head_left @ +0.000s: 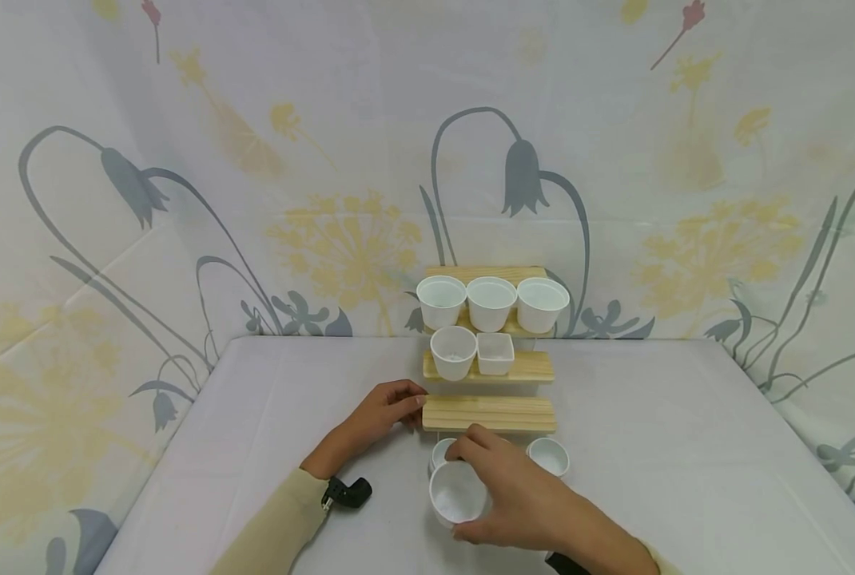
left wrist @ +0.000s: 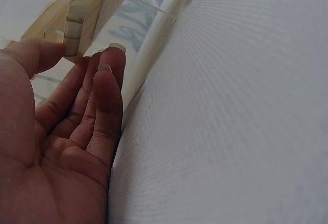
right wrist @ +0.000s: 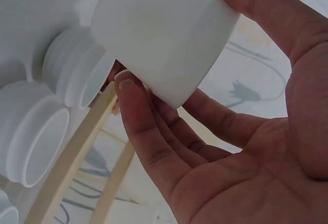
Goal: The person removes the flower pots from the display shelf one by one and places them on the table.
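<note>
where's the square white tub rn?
In the head view, the square white tub sits on the middle wooden shelf, right of centre, touching or nearly touching the round white cup to its left.

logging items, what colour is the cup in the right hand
White; the cup in the right hand shows best in the head view.

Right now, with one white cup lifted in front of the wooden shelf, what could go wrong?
1. The right hand holds the white cup just over two small cups on the table; lowering it could knock them.
2. The cup seems to hold white grains, so tilting it might spill them.
3. The left hand touches the lowest shelf board; a push could shake the cups on the upper steps.
</note>
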Available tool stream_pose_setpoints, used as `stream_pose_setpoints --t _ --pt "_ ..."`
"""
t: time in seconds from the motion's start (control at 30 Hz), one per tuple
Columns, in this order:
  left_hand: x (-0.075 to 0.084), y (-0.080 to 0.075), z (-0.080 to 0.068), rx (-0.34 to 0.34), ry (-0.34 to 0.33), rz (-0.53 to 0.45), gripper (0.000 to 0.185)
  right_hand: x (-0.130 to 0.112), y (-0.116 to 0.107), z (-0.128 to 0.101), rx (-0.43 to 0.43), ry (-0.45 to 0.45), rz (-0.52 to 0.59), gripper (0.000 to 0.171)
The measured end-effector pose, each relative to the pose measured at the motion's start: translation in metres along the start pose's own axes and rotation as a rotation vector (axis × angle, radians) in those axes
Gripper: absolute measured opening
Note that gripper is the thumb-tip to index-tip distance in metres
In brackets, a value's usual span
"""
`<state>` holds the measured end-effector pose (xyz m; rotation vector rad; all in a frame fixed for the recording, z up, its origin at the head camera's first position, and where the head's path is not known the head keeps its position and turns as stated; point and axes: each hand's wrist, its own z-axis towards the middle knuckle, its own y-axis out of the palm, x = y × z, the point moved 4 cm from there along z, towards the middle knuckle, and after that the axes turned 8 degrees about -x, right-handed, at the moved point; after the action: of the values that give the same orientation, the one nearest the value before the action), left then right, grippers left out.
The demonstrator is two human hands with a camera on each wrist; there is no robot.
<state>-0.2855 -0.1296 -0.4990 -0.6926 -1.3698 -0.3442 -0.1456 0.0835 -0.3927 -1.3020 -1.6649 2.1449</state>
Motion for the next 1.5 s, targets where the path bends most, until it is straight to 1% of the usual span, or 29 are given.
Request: stream_pose_setpoints --t 0.2,0.33,0.57,0.8,0.93,1.03,1.3,1.5 --pt "0.002 0.000 -0.001 -0.001 0.005 -0.004 0.025 0.001 0.006 0.002 -0.040 0.031 -0.009 0.065" --pt "0.003 0.000 -0.001 -0.001 0.010 0.003 0.025 0.003 0.008 0.003 -0.047 0.047 -0.031 0.066" --pt "0.002 -0.001 0.000 -0.005 0.019 0.017 0.025 0.006 0.014 0.005 -0.073 0.050 0.004 0.066" --pt "0.001 -0.001 0.000 -0.005 0.026 0.016 0.024 0.006 0.019 0.007 -0.093 0.042 -0.028 0.067" --pt "0.000 -0.001 0.000 -0.003 0.026 0.014 0.024 0.005 0.021 0.008 -0.087 0.022 -0.058 0.067" --pt "-0.001 -0.001 0.001 -0.002 0.024 0.015 0.024 0.005 0.023 0.009 -0.085 0.023 -0.077 0.067" --pt "0.001 0.000 0.000 -0.003 0.013 0.014 0.024 0.006 0.026 0.009 -0.065 0.015 -0.087 0.067" --pt "0.002 -0.001 0.000 0.002 0.012 0.015 0.024 0.006 0.024 0.009 -0.054 0.005 -0.085 0.071"
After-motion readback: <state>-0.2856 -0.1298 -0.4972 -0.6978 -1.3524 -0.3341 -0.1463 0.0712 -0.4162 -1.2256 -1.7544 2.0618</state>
